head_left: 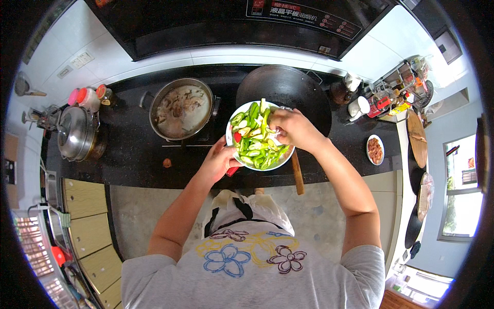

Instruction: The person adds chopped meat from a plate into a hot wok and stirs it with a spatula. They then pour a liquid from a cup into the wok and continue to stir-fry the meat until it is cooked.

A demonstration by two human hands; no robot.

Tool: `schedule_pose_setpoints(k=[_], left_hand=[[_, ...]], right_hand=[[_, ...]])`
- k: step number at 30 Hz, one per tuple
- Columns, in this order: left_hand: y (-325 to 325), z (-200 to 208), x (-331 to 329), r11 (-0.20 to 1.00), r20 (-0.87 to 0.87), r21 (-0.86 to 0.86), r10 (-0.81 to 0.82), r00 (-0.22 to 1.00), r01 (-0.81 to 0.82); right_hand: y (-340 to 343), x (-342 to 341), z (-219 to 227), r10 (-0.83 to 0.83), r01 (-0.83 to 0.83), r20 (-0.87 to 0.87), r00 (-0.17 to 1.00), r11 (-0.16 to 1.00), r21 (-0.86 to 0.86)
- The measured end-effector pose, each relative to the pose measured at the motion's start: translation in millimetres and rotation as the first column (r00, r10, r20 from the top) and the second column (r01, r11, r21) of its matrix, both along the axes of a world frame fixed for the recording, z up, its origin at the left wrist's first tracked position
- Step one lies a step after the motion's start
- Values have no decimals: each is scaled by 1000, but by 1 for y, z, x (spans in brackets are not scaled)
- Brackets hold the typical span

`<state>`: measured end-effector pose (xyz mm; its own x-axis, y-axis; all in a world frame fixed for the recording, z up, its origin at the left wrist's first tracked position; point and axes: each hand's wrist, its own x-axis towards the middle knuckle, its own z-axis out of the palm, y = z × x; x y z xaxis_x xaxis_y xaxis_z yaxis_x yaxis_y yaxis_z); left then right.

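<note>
My left hand (pixel 218 160) grips the left rim of a white plate (pixel 286 157), held up over the counter's front edge. Sliced green peppers (pixel 254 144) fill the plate, with a red piece (pixel 237 137) among them. At the plate's upper right, my right hand (pixel 294 129) has its fingers curled closed over the rim, close to the slices; what they pinch is hidden. Behind the plate sits a large dark wok (pixel 278 82), partly covered by it. A wooden handle (pixel 297 175) sticks out below the plate toward me.
On the left burner stands a steel pan (pixel 180 109) of cloudy liquid with food pieces. A lidded steel pot (pixel 77 133) and lidded jars (pixel 88 99) stand further left. A small dish of sliced meat (pixel 375 150), a white mug (pixel 358 107) and a condiment rack (pixel 396 95) are right. A range hood (pixel 216 31) overhangs.
</note>
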<state>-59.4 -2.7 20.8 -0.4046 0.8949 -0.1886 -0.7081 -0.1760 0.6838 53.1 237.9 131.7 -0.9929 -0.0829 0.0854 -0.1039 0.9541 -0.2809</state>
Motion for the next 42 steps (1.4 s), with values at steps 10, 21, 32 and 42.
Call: schedule_pose_setpoints(k=[10, 21, 32, 42], left_hand=[[1, -6, 2, 998, 60, 57, 36, 998, -39], [1, -12, 1, 995, 87, 101, 6, 996, -15], [9, -1, 3, 998, 38, 36, 45, 998, -46], [11, -2, 2, 997, 54, 81, 7, 998, -11]], right_hand=[[9, 5, 31, -171, 137, -65, 983, 923, -359], [83, 24, 3, -551, 492, -63, 832, 786, -375], [65, 20, -6, -520, 480, -191, 833, 849, -220], [63, 10, -30, -552, 438, -271, 789, 814, -380]])
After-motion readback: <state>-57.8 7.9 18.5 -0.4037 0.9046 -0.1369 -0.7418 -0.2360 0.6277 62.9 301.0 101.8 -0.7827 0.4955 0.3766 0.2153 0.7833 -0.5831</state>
